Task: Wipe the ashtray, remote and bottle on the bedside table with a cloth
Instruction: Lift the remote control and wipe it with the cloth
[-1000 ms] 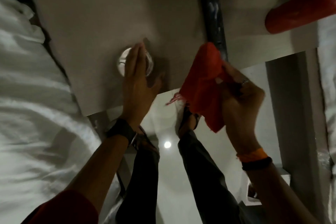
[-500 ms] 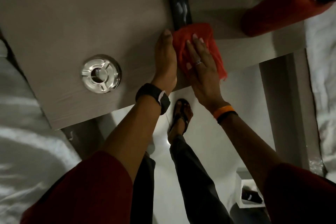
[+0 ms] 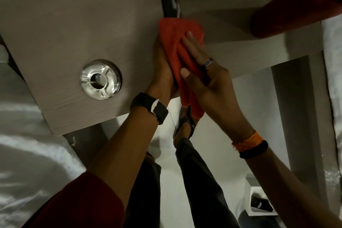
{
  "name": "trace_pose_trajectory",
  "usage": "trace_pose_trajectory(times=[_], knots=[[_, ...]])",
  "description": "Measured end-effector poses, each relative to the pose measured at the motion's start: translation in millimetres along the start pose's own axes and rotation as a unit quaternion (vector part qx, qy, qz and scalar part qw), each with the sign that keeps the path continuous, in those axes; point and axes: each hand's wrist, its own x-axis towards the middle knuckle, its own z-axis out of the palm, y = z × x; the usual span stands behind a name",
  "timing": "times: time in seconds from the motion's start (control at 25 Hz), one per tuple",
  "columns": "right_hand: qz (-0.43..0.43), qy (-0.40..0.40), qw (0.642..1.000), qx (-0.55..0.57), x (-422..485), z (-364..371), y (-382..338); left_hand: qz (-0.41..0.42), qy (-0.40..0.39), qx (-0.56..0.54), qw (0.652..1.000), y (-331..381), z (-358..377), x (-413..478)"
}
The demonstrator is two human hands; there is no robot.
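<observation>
1. Forearms reach in from the lower edge of the view, in dark red sleeves; the left wrist wears a black watch (image 3: 156,109) and the right wrist an orange band beside a black one (image 3: 249,143).
2. Legs in dark trousers and a sandalled foot (image 3: 185,126) stand on the pale floor below the near edge of the bedside table (image 3: 55,33).
3. Ashtray (image 3: 100,79): a round clear glass one with a dark centre, sitting alone near the table's near edge, toward its left side, well apart from both hands.
4. Right hand (image 3: 207,76): fingers spread and laid flat on top of the red cloth (image 3: 181,42), pressing it down. A ring shows on one finger. It presses rather than clasps; the thumb lies against the cloth's near part.
5. Left hand (image 3: 162,65): edge-on just beside the cloth's left side, fingers curled under or against it. Whether it grips the remote beneath cannot be told, since the cloth hides that part.
6. The cloth drapes over the near end of the remote (image 3: 170,0) and hangs past the table's near edge.
7. The remote is black and glossy, lying lengthwise from near to far at the middle of the table; only its far end shows beyond the cloth.
8. Bottle (image 3: 296,5): a red cylinder, largely cut off by the frame, at the table's far right corner, apart from the remote.
9. White bedding (image 3: 27,163) lies off the table's left edge.
</observation>
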Motion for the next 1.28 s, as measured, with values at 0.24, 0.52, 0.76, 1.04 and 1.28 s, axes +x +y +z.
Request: trace_pose_trajectory(times=[0.24,0.52,0.76,1.04,1.28], knots=[[-0.090,0.047,0.979,-0.174,68.0,24.3,7.9,0.030,-0.025,-0.077,0.996,3.8,-5.0,-11.7],[-0.034,0.058,0.987,-0.148,112.4,16.5,-13.1,0.081,-0.052,-0.047,0.994,9.0,-18.6,-16.3],[-0.073,0.067,0.977,-0.187,-22.5,41.3,-15.6,-0.029,-0.040,-0.113,0.992,12.5,-27.9,-23.3],[-0.093,0.109,0.940,-0.309,94.2,31.9,-19.3,0.029,-0.061,-0.064,0.996,1.5,-37.7,-21.4],[-0.015,0.117,0.983,-0.143,124.8,-20.0,1.5,0.119,-0.048,0.071,0.989,-2.6,-37.9,-15.4]])
